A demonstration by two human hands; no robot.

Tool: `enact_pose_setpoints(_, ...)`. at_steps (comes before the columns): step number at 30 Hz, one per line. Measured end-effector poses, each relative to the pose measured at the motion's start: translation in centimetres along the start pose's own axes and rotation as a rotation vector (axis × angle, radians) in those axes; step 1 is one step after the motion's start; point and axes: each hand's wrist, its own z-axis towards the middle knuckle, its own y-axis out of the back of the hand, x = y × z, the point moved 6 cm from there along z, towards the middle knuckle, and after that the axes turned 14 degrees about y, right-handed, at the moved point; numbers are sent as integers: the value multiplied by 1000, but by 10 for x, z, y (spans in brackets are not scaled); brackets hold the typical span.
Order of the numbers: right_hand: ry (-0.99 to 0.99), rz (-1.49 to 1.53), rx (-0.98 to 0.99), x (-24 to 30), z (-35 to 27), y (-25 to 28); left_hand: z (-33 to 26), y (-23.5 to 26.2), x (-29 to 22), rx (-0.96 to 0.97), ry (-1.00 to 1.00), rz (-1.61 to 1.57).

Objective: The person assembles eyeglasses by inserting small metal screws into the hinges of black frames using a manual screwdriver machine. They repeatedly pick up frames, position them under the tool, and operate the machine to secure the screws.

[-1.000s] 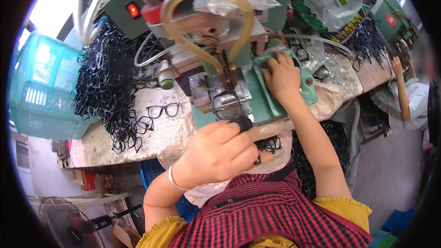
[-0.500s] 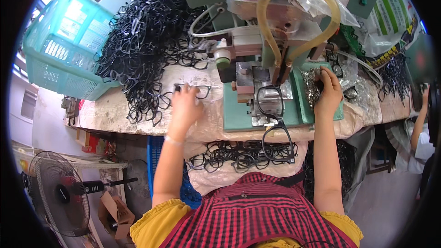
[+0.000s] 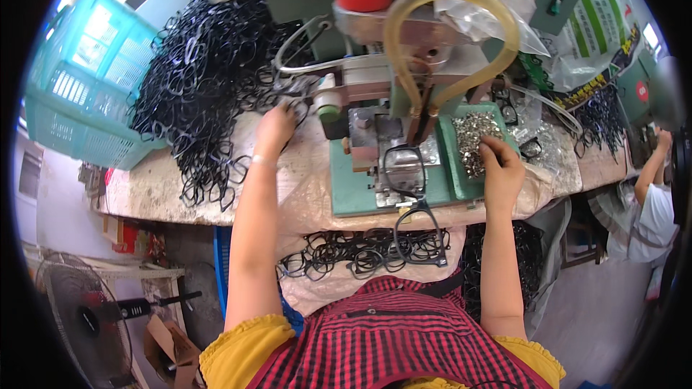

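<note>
My left hand [image 3: 277, 128] is at the right edge of the heap of dark eyeglass frames [image 3: 205, 57]. Its fingers are curled down at a dark eyeglass frame [image 3: 300, 111], part of which shows beside them. Thumb and forefinger of my right hand [image 3: 503, 179] are pressed together at the near right edge of a green tray [image 3: 468, 189] of small shiny metal parts [image 3: 472, 137]; what they pinch is too small to make out. Between my hands, a black eyeglass frame [image 3: 419, 205] stays at the green bench machine [image 3: 353, 198], one rim hanging over the table edge.
A yellowish hose [image 3: 508, 36] loops above the machine. More eyeglass frames lie on a cloth [image 3: 310, 288] over my lap. A turquoise basket [image 3: 86, 122] stands at the far left, a fan [image 3: 86, 317] below it. Another person's arm [image 3: 652, 162] shows at the right.
My left hand has moved away from me to the edge of the heap, and the frame formerly under it has left its spot. My right hand has drawn back toward me from the metal parts, fingers pinched.
</note>
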Motion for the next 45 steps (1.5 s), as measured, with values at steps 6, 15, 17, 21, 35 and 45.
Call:
enact_pose_setpoints(6, 147, 255, 204, 59, -6, -13, -71, 59, 51, -74, 83, 24)
enact_pose_setpoints(15, 541, 285, 212, 118, 1, -56, -169, 78, -13, -140, -30, -1356)
enact_pose_setpoints(17, 392, 432, 212, 120, -1, -61, -189, 117, -57, -102, -289, -1476)
enact_pose_setpoints(21, 344, 592, 227, 124, -3, -66, -226, 203, -137, -163, -894, -1314)
enact_pose_setpoints(35, 269, -35, 42, 23, 14, 8, -266, 147, -179, -172, -1172, -620)
enact_pose_setpoints(45, 510, -581, 214, 24, -11, -2, -269, 136, -170, -172, -1113, -672)
